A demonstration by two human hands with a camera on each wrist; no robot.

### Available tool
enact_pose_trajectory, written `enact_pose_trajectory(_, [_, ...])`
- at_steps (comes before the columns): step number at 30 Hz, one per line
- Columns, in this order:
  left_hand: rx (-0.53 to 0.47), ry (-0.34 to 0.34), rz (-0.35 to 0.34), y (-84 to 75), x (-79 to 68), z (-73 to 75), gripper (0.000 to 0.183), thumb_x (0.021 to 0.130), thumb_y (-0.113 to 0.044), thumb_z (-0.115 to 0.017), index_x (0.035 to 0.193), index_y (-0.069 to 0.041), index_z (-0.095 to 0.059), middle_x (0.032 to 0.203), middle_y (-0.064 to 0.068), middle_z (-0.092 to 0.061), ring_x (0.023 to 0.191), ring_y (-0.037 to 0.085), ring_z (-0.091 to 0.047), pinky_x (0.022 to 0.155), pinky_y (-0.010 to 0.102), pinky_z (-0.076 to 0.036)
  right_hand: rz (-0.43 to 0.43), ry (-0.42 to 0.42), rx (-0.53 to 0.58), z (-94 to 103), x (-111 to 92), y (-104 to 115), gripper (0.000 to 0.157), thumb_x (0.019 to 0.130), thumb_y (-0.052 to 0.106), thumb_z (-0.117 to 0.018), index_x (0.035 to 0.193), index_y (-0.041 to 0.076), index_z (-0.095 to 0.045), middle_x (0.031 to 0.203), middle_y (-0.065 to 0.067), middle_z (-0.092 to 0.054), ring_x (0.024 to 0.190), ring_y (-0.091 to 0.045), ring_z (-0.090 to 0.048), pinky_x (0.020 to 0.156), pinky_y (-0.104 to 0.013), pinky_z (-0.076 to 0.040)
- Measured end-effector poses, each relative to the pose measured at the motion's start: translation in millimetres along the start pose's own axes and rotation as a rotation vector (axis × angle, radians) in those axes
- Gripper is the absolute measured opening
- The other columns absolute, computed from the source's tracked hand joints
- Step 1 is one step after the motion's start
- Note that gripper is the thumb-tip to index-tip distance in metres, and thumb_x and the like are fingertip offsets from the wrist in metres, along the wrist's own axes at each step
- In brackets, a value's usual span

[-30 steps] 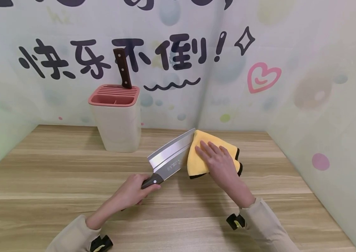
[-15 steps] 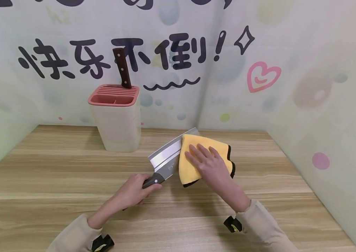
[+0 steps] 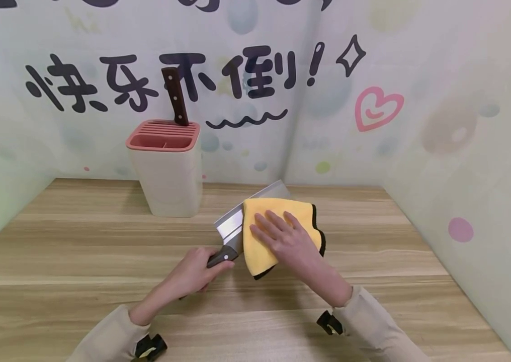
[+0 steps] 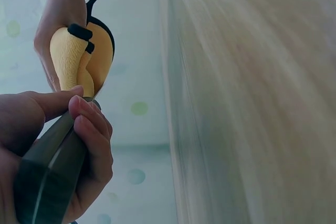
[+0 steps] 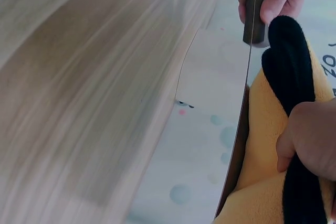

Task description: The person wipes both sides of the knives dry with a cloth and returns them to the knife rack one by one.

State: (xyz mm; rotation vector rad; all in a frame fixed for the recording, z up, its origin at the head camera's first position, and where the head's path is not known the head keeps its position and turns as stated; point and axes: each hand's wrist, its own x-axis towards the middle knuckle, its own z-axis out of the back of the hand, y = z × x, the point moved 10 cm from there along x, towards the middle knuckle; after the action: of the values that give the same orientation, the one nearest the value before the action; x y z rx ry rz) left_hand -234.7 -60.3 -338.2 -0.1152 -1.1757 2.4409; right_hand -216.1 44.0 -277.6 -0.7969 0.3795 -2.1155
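Note:
My left hand point(image 3: 192, 274) grips the dark handle of a cleaver point(image 3: 230, 225), its broad shiny blade slanting up to the far right. The handle point(image 4: 50, 166) fills the curled fingers in the left wrist view. A folded yellow cloth point(image 3: 255, 246) with black edging covers most of the blade. My right hand point(image 3: 289, 241) lies over the cloth, fingers spread along its upper face. In the right wrist view, the right hand's thumb side point(image 5: 310, 135) holds the cloth by its black edge, and the cloth lies against one blade face. The covered part of the blade is hidden.
Back left on the wooden table point(image 3: 79, 241) stands a white knife holder point(image 3: 169, 183) with a pink slotted top. A dark knife handle point(image 3: 175, 98) sticks up from it. A printed wall point(image 3: 255, 151) rises behind the table's far edge.
My right hand has slid the cloth leftward and nearer along the blade, from the tip toward the handle. The blade tip has come into view behind it. My left hand has barely moved.

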Motion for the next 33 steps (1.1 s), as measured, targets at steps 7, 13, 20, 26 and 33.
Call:
enact_pose_trajectory(7, [-0.011, 0.008, 0.021, 1.0, 1.2, -0.6, 0.026, 0.086, -0.028, -0.059, 0.075, -0.005, -0.054, 0.045, -0.004, -0.041, 0.032, 0.005, -0.041, 0.032, 0.021, -0.032, 0.096, -0.026, -0.025, 3.6, 2.3, 15.8, 0.048, 0.075, 0.005, -0.066, 0.120, 0.018, -0.057, 0.127, -0.002, -0.051, 0.117, -0.020, -0.046, 0.093, -0.041, -0.038])
enact_pose_trajectory(13, [-0.006, 0.008, 0.025, 1.5, 0.9, 0.0, 0.025, 0.087, -0.027, -0.058, 0.074, -0.006, -0.053, 0.046, -0.004, -0.042, 0.033, 0.005, -0.042, 0.032, 0.020, -0.033, 0.162, -0.044, -0.051, 6.7, 2.3, 27.9, 0.048, 0.075, 0.007, -0.065, 0.121, 0.019, -0.056, 0.129, -0.002, -0.049, 0.118, -0.020, -0.045, 0.094, -0.041, -0.038])
enact_pose_trajectory(20, [0.004, 0.008, 0.020, 1.2, 0.2, 0.4, 0.022, 0.088, -0.023, -0.057, 0.077, -0.005, -0.054, 0.046, -0.004, -0.044, 0.033, 0.004, -0.042, 0.032, 0.019, -0.032, 0.201, -0.039, -0.107, 7.3, 1.8, 34.0, 0.049, 0.076, 0.010, -0.064, 0.123, 0.021, -0.054, 0.131, -0.001, -0.046, 0.120, -0.019, -0.043, 0.096, -0.040, -0.036])
enact_pose_trajectory(26, [-0.022, 0.019, 0.005, 1.0, -0.3, -0.5, 0.027, 0.087, -0.029, -0.057, 0.078, -0.004, -0.055, 0.047, 0.001, -0.046, 0.033, 0.005, -0.042, 0.032, 0.019, -0.032, 0.216, -0.024, -0.128, 4.2, 0.3, 35.3, 0.048, 0.078, 0.011, -0.061, 0.124, 0.022, -0.052, 0.132, -0.001, -0.045, 0.121, -0.018, -0.042, 0.097, -0.040, -0.035])
enact_pose_trajectory(33, [-0.031, 0.004, 0.029, 1.9, -0.6, 1.7, 0.032, 0.085, -0.035, -0.058, 0.073, -0.005, -0.053, 0.046, -0.003, -0.043, 0.033, 0.005, -0.042, 0.032, 0.020, -0.032, 0.199, -0.027, -0.128, 3.6, -1.9, 30.9, 0.049, 0.078, 0.011, -0.061, 0.125, 0.021, -0.052, 0.133, -0.001, -0.044, 0.121, -0.020, -0.041, 0.097, -0.041, -0.035])
